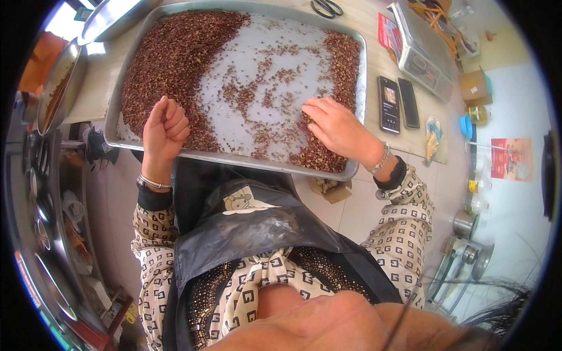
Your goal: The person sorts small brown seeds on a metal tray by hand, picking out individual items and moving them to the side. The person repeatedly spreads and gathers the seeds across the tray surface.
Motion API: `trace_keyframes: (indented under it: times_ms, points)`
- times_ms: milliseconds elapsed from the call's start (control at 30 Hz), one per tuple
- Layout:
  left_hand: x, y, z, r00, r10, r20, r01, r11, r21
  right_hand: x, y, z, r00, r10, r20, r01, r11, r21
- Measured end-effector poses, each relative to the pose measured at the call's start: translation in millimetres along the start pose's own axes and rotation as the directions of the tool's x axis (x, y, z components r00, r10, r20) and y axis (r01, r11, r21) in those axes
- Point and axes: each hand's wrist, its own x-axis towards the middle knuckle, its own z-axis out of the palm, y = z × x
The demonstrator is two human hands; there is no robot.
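Observation:
A large rectangular metal tray (246, 159) lies before me, its near rim at the table's edge. Reddish-brown dried husks, which look like Sichuan peppercorns (175, 57), form a thick heap on its left side. A narrower band runs down the right side, with scattered bits between. My left hand (167, 123) is raised over the near left part of the tray, fingers curled in; whether something is inside them is not visible. My right hand (336, 127) reaches palm down onto the right band, fingers bent at its inner edge, fingertips partly hidden; what they pinch is unclear.
Right of the tray lie two phones (389, 105) (408, 103), a crumpled cloth (433, 139) and a digital scale (421, 61). Black-handled scissors (327, 8) lie beyond the far rim. Metal basins (63, 87) stand at the left. An open cardboard box (338, 193) is on the floor under the tray's right corner.

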Motion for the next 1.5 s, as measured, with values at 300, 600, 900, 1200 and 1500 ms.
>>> trace_keyframes:
  times_ms: [300,600,900,1200,1500]
  points:
    - [-4,0,7,0.997,-0.03,-0.066,0.031,0.999,0.024,69,21,37,0.996,-0.017,0.088,0.017,1.0,-0.003]
    - [-5,1,11,0.986,-0.162,-0.038,0.163,0.986,0.033,91,44,42,0.995,0.011,-0.101,-0.023,0.992,-0.125]
    - [-8,6,9,0.968,-0.245,0.048,0.242,0.968,0.065,80,56,32,0.946,0.281,-0.164,-0.312,0.926,-0.212]
    - [-8,4,9,0.975,-0.205,0.088,0.207,0.978,-0.018,120,47,53,0.932,0.183,-0.314,-0.237,0.961,-0.142]
    - [-8,7,9,0.977,-0.209,0.049,0.209,0.978,0.003,168,83,72,0.972,0.207,-0.108,-0.232,0.828,-0.51]
